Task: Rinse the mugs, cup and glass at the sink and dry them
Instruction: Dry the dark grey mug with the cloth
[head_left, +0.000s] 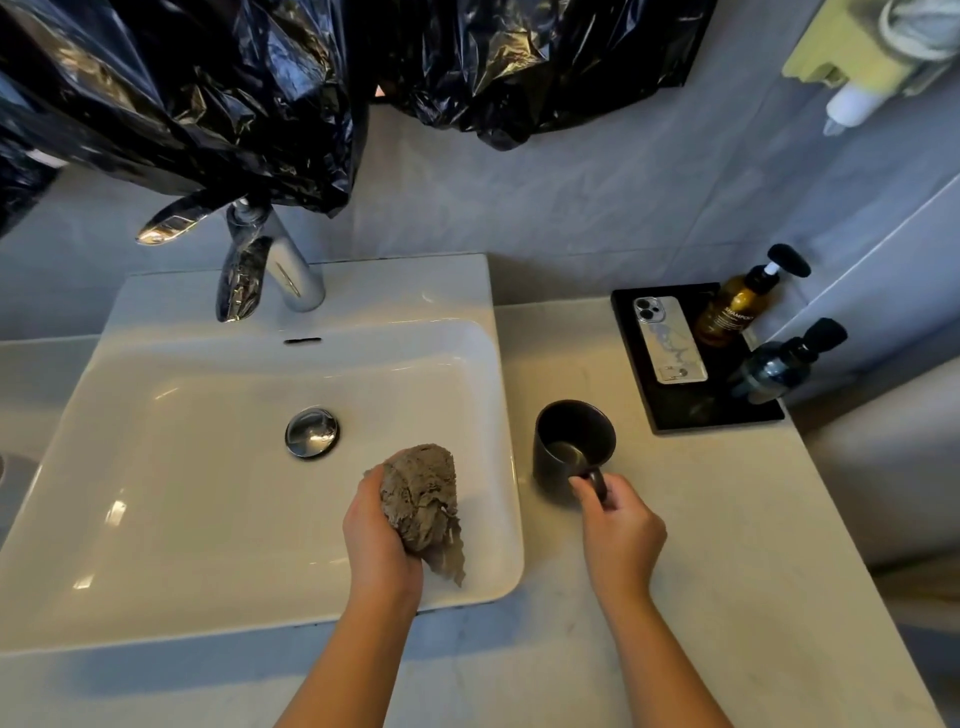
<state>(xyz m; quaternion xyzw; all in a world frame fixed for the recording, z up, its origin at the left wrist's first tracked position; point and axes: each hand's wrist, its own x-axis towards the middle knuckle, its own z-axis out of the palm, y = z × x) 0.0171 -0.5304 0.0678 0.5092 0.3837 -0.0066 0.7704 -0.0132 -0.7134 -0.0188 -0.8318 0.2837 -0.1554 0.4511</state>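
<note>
The dark mug (571, 441) stands upright on the worktop (727, 545) just beside the sink (208, 467), and the right hand (621, 530) pinches only its thin handle (598, 482) — if the mug or the fingers (584, 488) are wet, a lift could let it swing, slip and knock the basin's hard rim. The left hand (376, 535) is clenched round a bunched cloth (421, 493) over the basin, so it cannot steady the mug. Drips might also reach the phone (670, 340) on the nearby tray (691, 410).

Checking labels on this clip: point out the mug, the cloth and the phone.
mug (570, 448): head view, inside, near the bottom.
cloth (421, 493): head view, bunched middle.
phone (670, 340): head view, back cover.
</note>
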